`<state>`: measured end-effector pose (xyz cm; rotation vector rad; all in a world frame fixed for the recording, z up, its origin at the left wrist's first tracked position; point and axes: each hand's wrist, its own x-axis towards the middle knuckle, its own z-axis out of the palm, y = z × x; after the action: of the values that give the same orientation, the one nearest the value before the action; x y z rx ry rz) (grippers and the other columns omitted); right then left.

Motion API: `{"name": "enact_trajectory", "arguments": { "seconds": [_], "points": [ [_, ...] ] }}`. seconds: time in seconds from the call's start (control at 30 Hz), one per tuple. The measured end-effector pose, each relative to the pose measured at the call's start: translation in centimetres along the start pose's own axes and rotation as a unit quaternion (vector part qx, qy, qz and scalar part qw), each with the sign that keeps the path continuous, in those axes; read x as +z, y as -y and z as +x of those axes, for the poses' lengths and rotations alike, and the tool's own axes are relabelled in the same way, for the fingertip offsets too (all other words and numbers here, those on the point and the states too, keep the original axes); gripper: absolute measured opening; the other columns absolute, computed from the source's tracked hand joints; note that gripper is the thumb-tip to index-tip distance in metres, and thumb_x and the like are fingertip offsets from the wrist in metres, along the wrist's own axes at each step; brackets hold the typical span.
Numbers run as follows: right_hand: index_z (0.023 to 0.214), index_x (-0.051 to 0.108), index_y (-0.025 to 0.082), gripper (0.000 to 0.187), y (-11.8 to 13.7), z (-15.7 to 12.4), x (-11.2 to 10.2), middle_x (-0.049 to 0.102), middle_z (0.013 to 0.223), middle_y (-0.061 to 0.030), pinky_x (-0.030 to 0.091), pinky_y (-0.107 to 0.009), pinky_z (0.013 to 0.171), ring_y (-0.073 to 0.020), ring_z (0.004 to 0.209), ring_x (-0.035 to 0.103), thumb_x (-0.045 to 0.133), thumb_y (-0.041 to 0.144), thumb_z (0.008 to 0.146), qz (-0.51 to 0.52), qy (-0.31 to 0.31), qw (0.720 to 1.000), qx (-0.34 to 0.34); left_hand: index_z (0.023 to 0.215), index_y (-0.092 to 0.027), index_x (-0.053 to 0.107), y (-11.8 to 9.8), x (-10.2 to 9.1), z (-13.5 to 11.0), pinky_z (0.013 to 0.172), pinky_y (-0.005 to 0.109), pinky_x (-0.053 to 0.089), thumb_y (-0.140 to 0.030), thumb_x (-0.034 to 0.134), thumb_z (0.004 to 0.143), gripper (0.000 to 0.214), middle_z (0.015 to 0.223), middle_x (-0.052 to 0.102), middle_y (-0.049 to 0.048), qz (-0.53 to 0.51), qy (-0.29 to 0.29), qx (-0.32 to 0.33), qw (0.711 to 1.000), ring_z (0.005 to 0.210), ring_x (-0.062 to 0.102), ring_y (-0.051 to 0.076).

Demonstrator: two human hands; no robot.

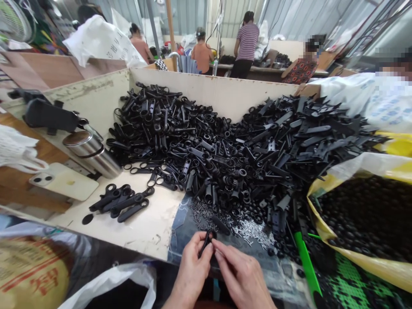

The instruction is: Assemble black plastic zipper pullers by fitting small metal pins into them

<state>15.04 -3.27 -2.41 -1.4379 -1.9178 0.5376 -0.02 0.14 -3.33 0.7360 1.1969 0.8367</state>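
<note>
A small black plastic part is held up at the front edge of the tabletop, low and near the centre of the view, between two bare hands. It is gripped by the left hand, with the fingers wrapped around its far left side and the thumb pressed along its near side. Its long axis is slanted: the ringed end is pointed up, away from the person and slightly to the right, while the narrow body is directed down and to the left, partly hidden by the fingers. The ringed end is met from the right by the bunched fingertips of the right hand; whether something small is pinched there cannot be told. Just beyond the hands, loose metal pins are scattered on a dark mat. Behind them, a large mound of black parts is heaped. To the left, a group of black pieces is laid out, mostly with their ringed ends pointed up and to the right. To the right, round black pieces are held in a yellow bag.
</note>
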Motion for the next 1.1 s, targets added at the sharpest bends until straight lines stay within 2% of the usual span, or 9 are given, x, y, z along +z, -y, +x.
{"name": "enact_trajectory", "arguments": {
  "seconds": [0.07,0.13,0.23,0.33,0.4,0.8,0.97,1.1],
  "points": [
    [0.134,0.065,0.021,0.033,-0.2,0.0,-0.9,0.078,0.118,-0.0102,0.064,-0.029,0.087,-0.0229,0.101,0.078,0.048,0.029,0.107,0.023,-0.007,0.999,0.026,0.099,-0.017,0.065,-0.3,0.0,0.0,0.039,0.018,0.023,-0.058,0.079,0.075,0.049,0.066,0.064,-0.0026,0.005,0.014,0.002,1.000,0.040,0.033,0.003],
    [0.138,0.061,0.023,0.034,-0.4,0.1,-1.8,0.075,0.125,-0.0098,0.062,-0.030,0.093,-0.0233,0.109,0.075,0.048,0.027,0.106,0.018,-0.015,0.999,0.035,0.103,-0.016,0.064,-0.5,-0.2,-0.1,0.040,0.017,0.024,-0.059,0.076,0.080,0.050,0.074,0.070,0.0026,0.017,0.028,0.005,0.999,0.040,0.034,0.003],
    [0.137,0.062,0.024,0.037,-0.6,0.1,-2.7,0.077,0.109,-0.0082,0.063,-0.026,0.080,-0.0207,0.094,0.077,0.039,0.022,0.108,-0.007,0.025,1.000,0.002,0.106,-0.015,0.064,-0.2,-0.4,0.0,0.040,0.017,0.023,-0.059,0.074,0.082,0.051,0.081,0.074,0.0073,0.023,0.042,0.011,0.999,0.039,0.034,0.002],
    [0.131,0.067,0.023,0.040,-0.4,0.1,-2.7,0.073,0.089,-0.0057,0.059,-0.022,0.062,-0.0181,0.073,0.075,0.033,0.020,0.109,-0.039,0.077,0.996,-0.018,0.106,-0.016,0.064,0.3,-0.5,0.1,0.039,0.016,0.022,-0.059,0.075,0.082,0.051,0.079,0.073,0.0057,0.012,0.040,0.014,0.999,0.038,0.032,0.000],
    [0.127,0.069,0.022,0.041,-0.3,0.0,-2.4,0.072,0.086,-0.0053,0.056,-0.022,0.058,-0.0179,0.068,0.073,0.033,0.020,0.109,-0.047,0.087,0.995,-0.007,0.105,-0.016,0.064,0.5,-0.5,0.2,0.039,0.015,0.021,-0.059,0.076,0.081,0.051,0.077,0.073,0.0047,-0.001,0.036,0.016,0.999,0.037,0.031,0.000],
    [0.127,0.069,0.022,0.038,-0.2,-0.2,-1.8,0.073,0.091,-0.0064,0.054,-0.025,0.062,-0.0191,0.071,0.072,0.038,0.018,0.106,-0.012,0.112,0.993,0.040,0.104,-0.018,0.066,0.5,-0.6,0.3,0.037,0.016,0.025,-0.058,0.079,0.078,0.049,0.073,0.070,0.0015,0.012,0.028,0.012,0.999,0.037,0.035,0.001],
    [0.127,0.068,0.022,0.036,-0.2,-0.1,-2.0,0.075,0.097,-0.0061,0.056,-0.027,0.073,-0.0211,0.082,0.074,0.040,0.016,0.105,0.018,0.136,0.988,0.065,0.106,-0.018,0.066,0.8,-0.5,0.5,0.038,0.016,0.025,-0.058,0.078,0.078,0.050,0.074,0.070,0.0013,0.023,0.024,0.014,0.999,0.037,0.034,0.001],
    [0.126,0.067,0.023,0.037,-0.3,0.0,-2.1,0.076,0.097,-0.0051,0.056,-0.029,0.075,-0.0217,0.084,0.074,0.039,0.015,0.104,0.013,0.144,0.987,0.065,0.107,-0.018,0.064,0.8,-0.4,0.5,0.038,0.016,0.024,-0.059,0.076,0.080,0.052,0.074,0.068,0.0002,0.023,0.023,0.020,0.999,0.038,0.033,0.001]
  ]
}}
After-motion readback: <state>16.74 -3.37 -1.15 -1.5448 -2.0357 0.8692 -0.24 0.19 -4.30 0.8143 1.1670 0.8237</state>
